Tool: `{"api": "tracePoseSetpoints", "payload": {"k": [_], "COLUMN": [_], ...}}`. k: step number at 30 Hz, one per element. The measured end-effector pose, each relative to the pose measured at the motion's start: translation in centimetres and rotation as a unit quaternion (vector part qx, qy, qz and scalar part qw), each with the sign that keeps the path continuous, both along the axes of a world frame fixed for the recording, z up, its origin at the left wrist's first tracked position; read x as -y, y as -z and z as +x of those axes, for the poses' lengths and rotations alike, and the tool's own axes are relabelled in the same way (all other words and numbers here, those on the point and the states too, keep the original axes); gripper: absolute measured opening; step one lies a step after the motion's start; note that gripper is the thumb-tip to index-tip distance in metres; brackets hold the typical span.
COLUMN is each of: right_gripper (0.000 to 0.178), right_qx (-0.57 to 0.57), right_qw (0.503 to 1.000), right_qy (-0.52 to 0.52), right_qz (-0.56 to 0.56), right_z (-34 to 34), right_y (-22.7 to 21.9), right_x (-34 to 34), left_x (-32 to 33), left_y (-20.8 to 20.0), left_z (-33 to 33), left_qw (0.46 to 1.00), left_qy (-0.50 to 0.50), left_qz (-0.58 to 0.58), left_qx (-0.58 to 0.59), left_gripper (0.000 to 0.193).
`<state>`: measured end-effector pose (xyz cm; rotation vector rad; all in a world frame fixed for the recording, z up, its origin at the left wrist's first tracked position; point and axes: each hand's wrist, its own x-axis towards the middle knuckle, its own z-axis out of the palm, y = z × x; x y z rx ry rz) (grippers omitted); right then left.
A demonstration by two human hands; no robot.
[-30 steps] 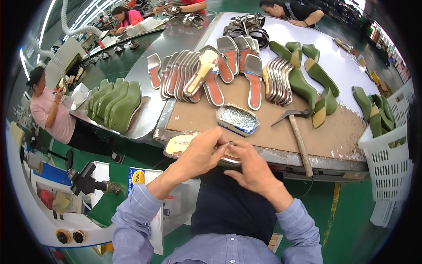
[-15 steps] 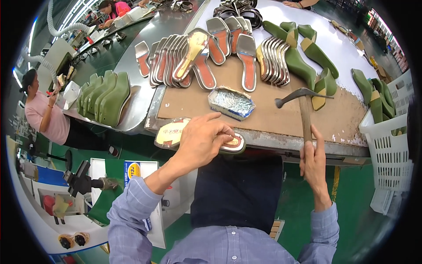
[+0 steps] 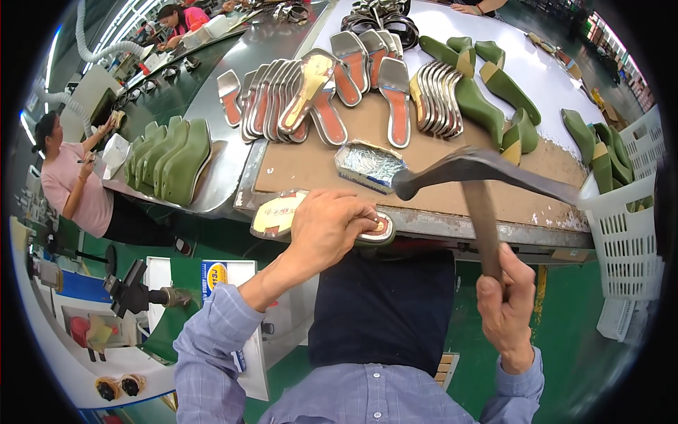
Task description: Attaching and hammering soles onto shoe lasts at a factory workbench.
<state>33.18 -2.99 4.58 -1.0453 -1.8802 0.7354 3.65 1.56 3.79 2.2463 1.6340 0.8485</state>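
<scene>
My right hand (image 3: 507, 304) is closed round the wooden handle of a hammer (image 3: 482, 222), raised to the right above the bench edge. The hammer's dark curved head is smeared a little by motion. At the near edge of the bench, my left hand (image 3: 328, 230) lies over a pale yellow insole (image 3: 275, 213) with a green underside showing at its heel. Thumb and fingers are pinched together just over the heel; whatever is between them is too small to make out. Behind that hand sits an open cardboard box (image 3: 359, 178) of small silvery nails (image 3: 378, 161).
Several red-and-silver insoles (image 3: 265, 102) stand in rows farther back. Green shoe lasts (image 3: 480, 109) lie at right, more lasts (image 3: 182, 162) at left. A white crate (image 3: 618, 233) stands at the right edge. A person in pink (image 3: 85, 187) works at left.
My right hand has lifted the hammer closer to the camera, and its head now looks larger. My left hand stays at the insole's heel, its fingers slightly shifted.
</scene>
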Motion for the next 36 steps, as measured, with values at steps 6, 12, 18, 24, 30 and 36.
{"api": "tracePoseSetpoints", "payload": {"k": [6,12,18,24,30,36], "right_gripper": [0.042,0.049,0.055,0.048,0.043,0.045], "right_qx": [0.123,0.003,-0.111,-0.006,-0.179,0.069], "right_qw": [0.99,0.995,0.984,0.997,0.983,0.992], "right_qy": [-0.064,-0.05,0.047,-0.01,0.011,-0.03], "right_qz": [0.002,0.09,-0.134,-0.078,0.03,-0.102], "right_z": [-2.7,-0.8,0.0,-0.6,0.4,-3.2], "right_y": [-2.4,-0.6,1.5,0.1,-2.7,-1.4], "right_x": [-0.3,0.4,1.2,0.8,1.3,-0.1], "left_x": [0.2,0.0,-0.6,-0.7,-0.2,-0.3], "left_y": [-0.7,-2.6,-1.7,-1.8,-1.4,-1.3], "left_z": [0.4,-2.6,-2.9,-2.8,-2.9,-2.4], "left_qw": [1.0,0.962,0.969,0.965,0.966,0.963], "left_qy": [-0.01,0.075,0.095,0.096,0.092,0.091], "left_qz": [-0.025,0.07,-0.052,-0.053,-0.035,-0.018], "left_qx": [-0.004,-0.255,-0.223,-0.238,-0.24,-0.255], "left_gripper": [0.013,0.063,0.053,0.049,0.051,0.052]}}
